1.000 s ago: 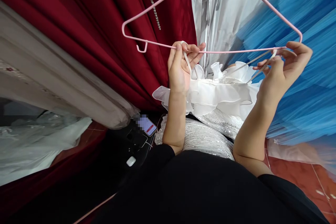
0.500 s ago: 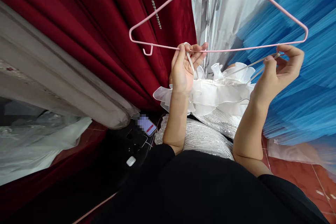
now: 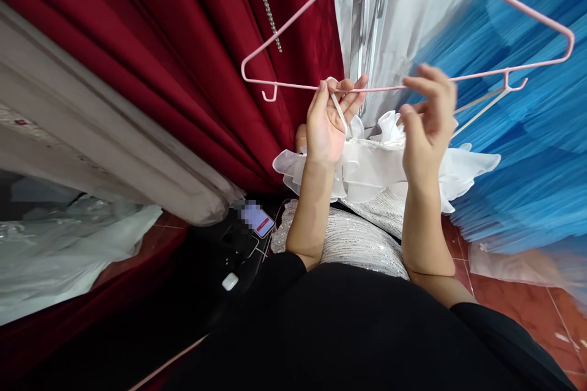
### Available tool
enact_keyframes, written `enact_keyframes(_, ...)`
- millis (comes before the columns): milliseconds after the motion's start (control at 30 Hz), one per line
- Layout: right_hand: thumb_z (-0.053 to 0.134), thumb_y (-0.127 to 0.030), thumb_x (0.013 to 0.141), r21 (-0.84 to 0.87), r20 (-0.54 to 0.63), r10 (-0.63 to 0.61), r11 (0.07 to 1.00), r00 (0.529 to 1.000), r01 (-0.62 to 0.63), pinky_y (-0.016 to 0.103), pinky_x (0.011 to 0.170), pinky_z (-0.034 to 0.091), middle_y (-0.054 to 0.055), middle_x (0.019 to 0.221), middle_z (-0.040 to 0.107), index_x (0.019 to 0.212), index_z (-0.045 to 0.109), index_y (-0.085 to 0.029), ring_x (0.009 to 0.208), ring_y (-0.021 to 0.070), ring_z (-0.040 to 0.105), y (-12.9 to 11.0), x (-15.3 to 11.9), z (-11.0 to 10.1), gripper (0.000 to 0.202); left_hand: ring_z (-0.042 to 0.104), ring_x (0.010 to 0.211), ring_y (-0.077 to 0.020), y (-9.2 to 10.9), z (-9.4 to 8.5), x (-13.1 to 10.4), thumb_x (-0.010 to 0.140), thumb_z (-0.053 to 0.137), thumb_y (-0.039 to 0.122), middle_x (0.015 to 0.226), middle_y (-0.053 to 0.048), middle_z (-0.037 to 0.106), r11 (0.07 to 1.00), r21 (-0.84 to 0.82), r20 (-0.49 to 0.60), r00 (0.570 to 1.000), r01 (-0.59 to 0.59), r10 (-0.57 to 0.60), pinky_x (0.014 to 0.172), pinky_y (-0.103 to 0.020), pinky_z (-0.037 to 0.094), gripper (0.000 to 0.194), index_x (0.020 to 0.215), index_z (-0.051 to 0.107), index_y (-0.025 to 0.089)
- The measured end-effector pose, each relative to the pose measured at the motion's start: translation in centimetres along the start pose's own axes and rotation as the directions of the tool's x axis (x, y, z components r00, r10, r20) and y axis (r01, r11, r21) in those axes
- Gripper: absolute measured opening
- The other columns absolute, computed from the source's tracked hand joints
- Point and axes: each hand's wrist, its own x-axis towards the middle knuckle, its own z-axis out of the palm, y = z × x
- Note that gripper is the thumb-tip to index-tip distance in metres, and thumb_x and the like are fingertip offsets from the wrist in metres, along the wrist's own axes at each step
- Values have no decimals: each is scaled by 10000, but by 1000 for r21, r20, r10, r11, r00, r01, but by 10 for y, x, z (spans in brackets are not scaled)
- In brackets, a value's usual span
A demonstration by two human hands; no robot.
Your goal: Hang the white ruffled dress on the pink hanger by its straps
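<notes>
A pink clothes hanger [image 3: 389,89] is held up in front of me. My left hand [image 3: 331,111] grips its bottom bar left of the middle, with a pale strap [image 3: 339,110] looped over the fingers. Below hangs a white ruffled dress [image 3: 367,165], its sequined fabric [image 3: 362,235] lying over my lap. Another strap [image 3: 481,111] runs up to the hanger's right hook [image 3: 517,87] and is caught there. My right hand [image 3: 430,125] is near the bar's middle, fingers apart and slightly blurred, with nothing visible in it; it covers part of the ruffles.
Dark red curtains [image 3: 183,73] and a pale draped fabric [image 3: 114,116] hang to the left. Blue tulle [image 3: 527,146] fills the right. A lit phone [image 3: 259,220] and a small white case [image 3: 230,281] lie on a black surface. Red tiles [image 3: 509,299] show at lower right.
My right hand has let go of the right strap, now on the hanger's hook, and moved left toward the bar's middle. The hanger has shifted slightly right; my left hand keeps its grip.
</notes>
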Motion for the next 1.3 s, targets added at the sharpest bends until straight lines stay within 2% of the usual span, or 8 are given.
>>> enact_keyframes(233,569,-432,921,13,152,39,999,988,-41,352,642,551,50,1151,571,1228,574,-336,772,157,581,5,3,-2,322,510,1321,-277,-3,-10,-2,1004,364,346,1043,-55,655,1000,1,9,1000,5,-5,1091,-448,434,287,872,537,159)
enact_keyframes(367,570,-478,912,-22,94,52,998,994,-51,381,692,556,44,950,556,1074,677,-311,708,144,548,9,8,4,257,534,1299,-276,5,-13,-4,999,346,325,1053,-62,679,999,29,23,999,27,-28,1086,-464,441,301,888,565,151)
enact_keyframes(500,617,-531,864,-12,-34,94,995,995,-94,376,690,542,26,819,490,862,687,-250,649,123,498,20,11,17,290,584,1245,-263,22,-34,-5,933,416,208,1093,-92,714,992,120,33,999,33,-37,1085,-429,458,221,974,624,145)
enact_keyframes(633,663,-534,827,-28,-89,134,990,987,-137,357,664,515,16,803,475,779,664,-222,615,106,456,26,15,17,315,629,1183,-226,35,-63,-5,837,441,63,1110,-81,717,966,240,-55,992,-99,115,1084,-368,465,276,981,660,147)
enact_keyframes(767,707,-486,809,-52,-75,146,987,986,-150,334,645,486,14,782,499,775,670,-219,624,111,454,22,17,12,272,625,1180,-174,39,-73,-6,841,507,70,1157,-37,699,913,299,-180,923,-279,341,1097,-299,448,257,1007,660,191)
enact_keyframes(1033,702,-514,804,-46,-63,148,987,987,-151,324,597,436,14,743,537,768,677,-233,624,126,470,22,20,7,284,604,1167,-133,53,-76,-15,900,551,170,1166,21,707,842,218,-91,848,-494,522,1121,-290,406,201,1055,676,188)
enact_keyframes(1200,703,-606,755,-8,-81,139,990,987,-140,335,583,467,17,735,567,750,667,-244,612,132,476,23,20,11,364,572,1214,-148,59,-80,-20,934,548,254,1097,162,712,862,313,-90,891,-398,445,1099,-338,404,202,980,712,361)
enact_keyframes(1300,678,-635,759,-20,-86,123,992,989,-125,339,584,488,22,736,573,761,663,-243,623,139,492,22,21,14,392,630,1089,-146,61,-75,-23,923,571,314,1009,163,723,863,367,-163,889,-348,428,1024,-348,451,160,912,716,380)
